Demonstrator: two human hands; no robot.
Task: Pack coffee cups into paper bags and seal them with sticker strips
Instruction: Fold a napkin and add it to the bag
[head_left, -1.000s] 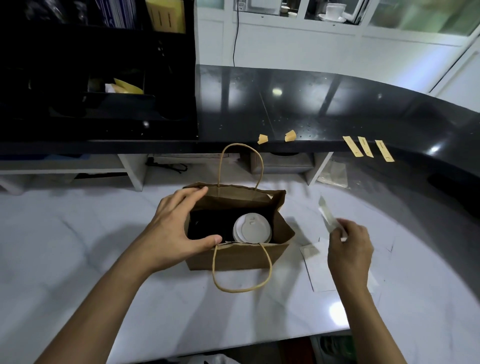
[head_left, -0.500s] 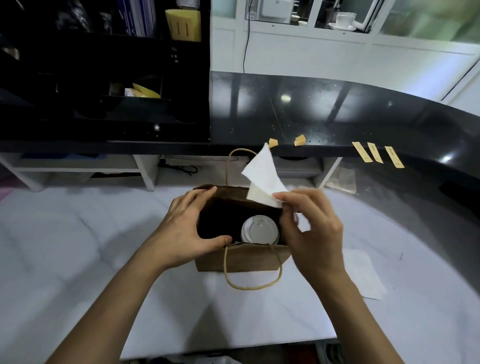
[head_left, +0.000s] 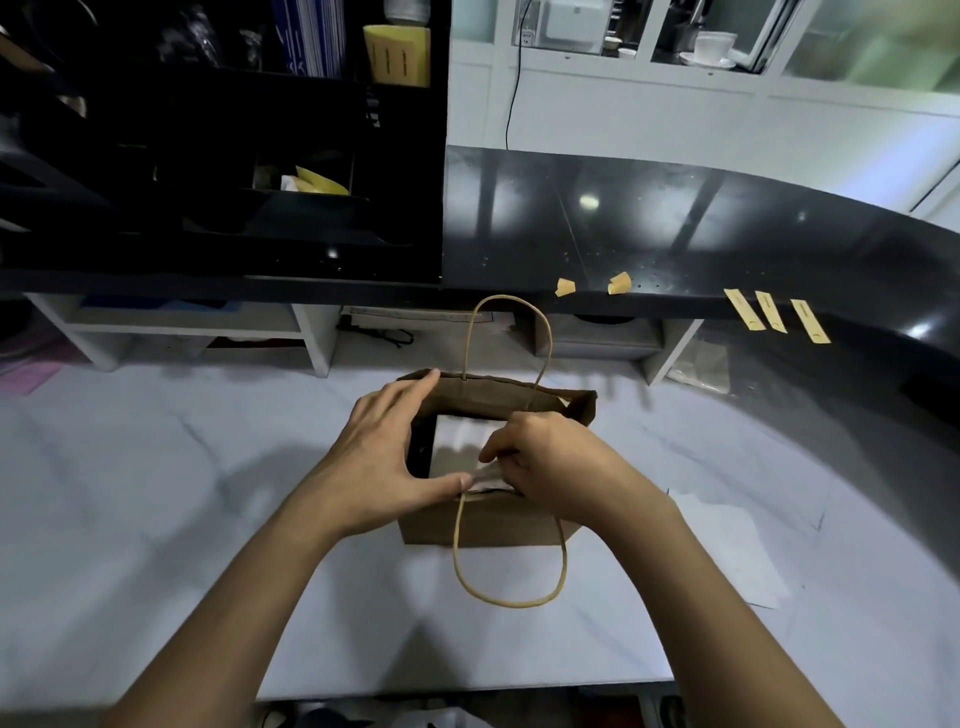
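Brown paper bag (head_left: 488, 525) with twisted-cord handles stands upright on the white marble tabletop (head_left: 156, 519), mouth open, right between both hands. Left hand (head_left: 374, 462) braces the bag's left rim, fingers stretched along the far edge, thumb pressed to the near edge. Right hand (head_left: 556, 462) reaches over the mouth, fingertips pinching a white paper napkin (head_left: 457, 441) that covers the opening; the cup itself is hidden beneath it. My read: the napkin should go in flat, the left hand keeping the rim spread so nothing snags or tips what's below. Farther out, tan sticker strips (head_left: 769, 322) hang off the edge of the glossy black counter (head_left: 675, 228), right and well apart from the bag, for sealing.
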